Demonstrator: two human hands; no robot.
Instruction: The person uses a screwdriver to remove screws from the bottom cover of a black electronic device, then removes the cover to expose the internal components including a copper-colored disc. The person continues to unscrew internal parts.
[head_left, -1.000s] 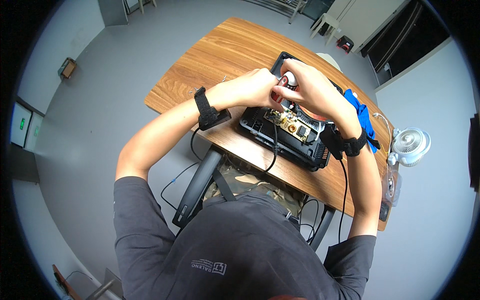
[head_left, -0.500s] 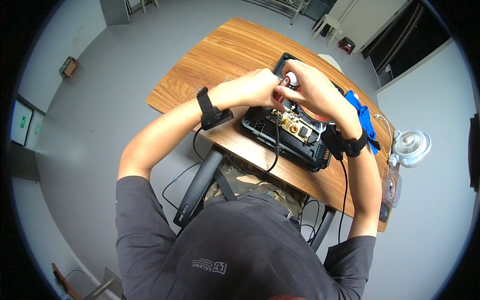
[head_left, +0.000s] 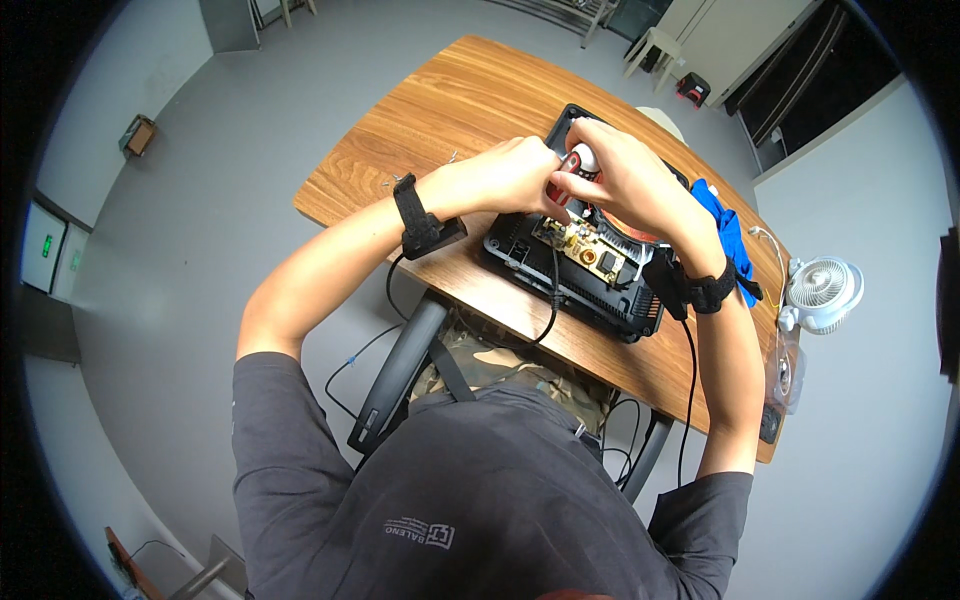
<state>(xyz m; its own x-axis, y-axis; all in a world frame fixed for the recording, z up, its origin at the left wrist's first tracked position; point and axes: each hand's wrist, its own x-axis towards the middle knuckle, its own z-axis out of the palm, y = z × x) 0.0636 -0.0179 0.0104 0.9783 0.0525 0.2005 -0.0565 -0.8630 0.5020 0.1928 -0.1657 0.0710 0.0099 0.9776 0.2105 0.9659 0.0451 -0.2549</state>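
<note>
Both hands meet over the opened black appliance (head_left: 590, 270) on the wooden desk (head_left: 440, 120). The left hand (head_left: 510, 178) and right hand (head_left: 625, 185) both close their fingers on a red-and-white tool handle (head_left: 578, 160); a white fan (head_left: 822, 290) stands at three o'clock.

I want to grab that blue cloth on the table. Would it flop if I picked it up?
The crumpled blue cloth would probably flop: it lies bunched in soft folds. It looks light and unlikely to roll, since it drapes flat on the wooden table.

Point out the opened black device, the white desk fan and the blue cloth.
opened black device (head_left: 590, 290), head view, front casing edge
white desk fan (head_left: 820, 285), head view, round grille
blue cloth (head_left: 725, 232), head view, middle fold
</note>
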